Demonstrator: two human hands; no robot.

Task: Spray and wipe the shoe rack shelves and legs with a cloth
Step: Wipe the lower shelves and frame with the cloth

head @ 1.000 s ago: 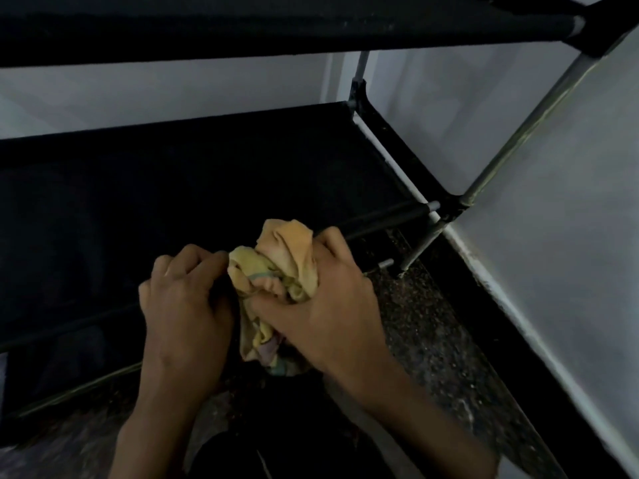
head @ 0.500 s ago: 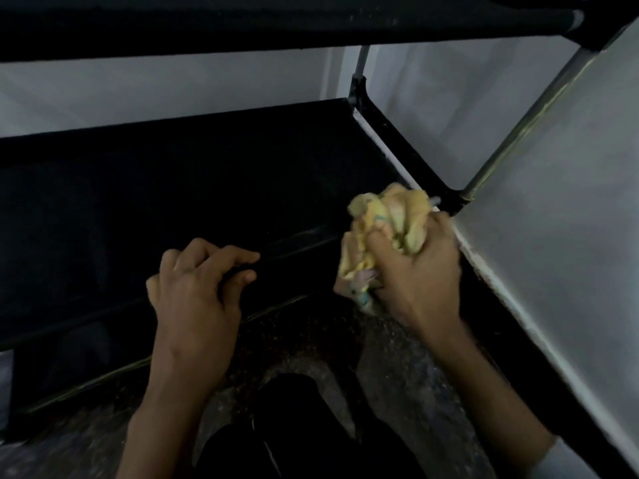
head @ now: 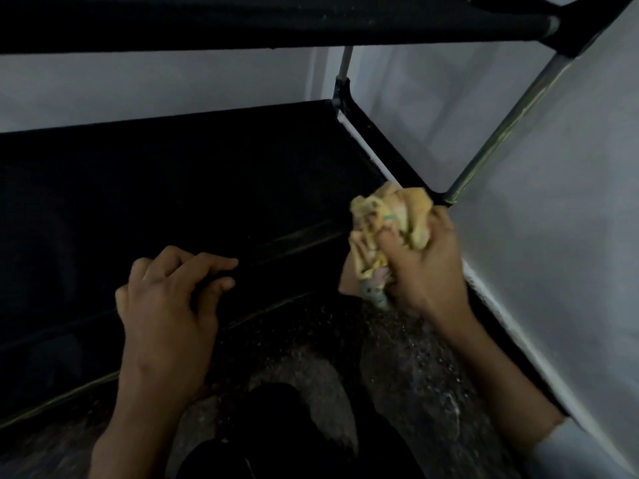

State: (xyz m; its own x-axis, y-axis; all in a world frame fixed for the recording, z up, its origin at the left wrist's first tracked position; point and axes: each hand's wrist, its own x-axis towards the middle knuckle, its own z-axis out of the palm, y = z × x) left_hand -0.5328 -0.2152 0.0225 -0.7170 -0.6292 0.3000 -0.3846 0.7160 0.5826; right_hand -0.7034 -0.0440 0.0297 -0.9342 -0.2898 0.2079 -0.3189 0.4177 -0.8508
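I'm crouching in front of the shoe rack (head: pixel 193 188) and looking down at its lower shelf, which is black fabric and pretty dim in this light. My right hand (head: pixel 420 261) is gripping the cloth (head: pixel 387 223), a yellowish rag all scrunched into a ball, with my fingers curled tight round it so most of it is bulging out above and to the left of my knuckles, and a little tail is hanging below my palm. I'm holding it right at the shelf's front right corner, just beside the bottom of the grey metal leg (head: pixel 498 133) that is slanting up to the upper shelf (head: pixel 276 25). I can't tell if the cloth is actually touching the corner joint or just sitting against it.

My left hand (head: pixel 166 305) is resting on the front rail (head: pixel 294 243) of the lower shelf, further along toward the left, fingers curled over the bar with the thumb tucked under it. The two hands are well apart along that front edge. Below them the speckled floor (head: pixel 397 357) is showing, and a pale wall (head: pixel 553 236) is running along the right side.
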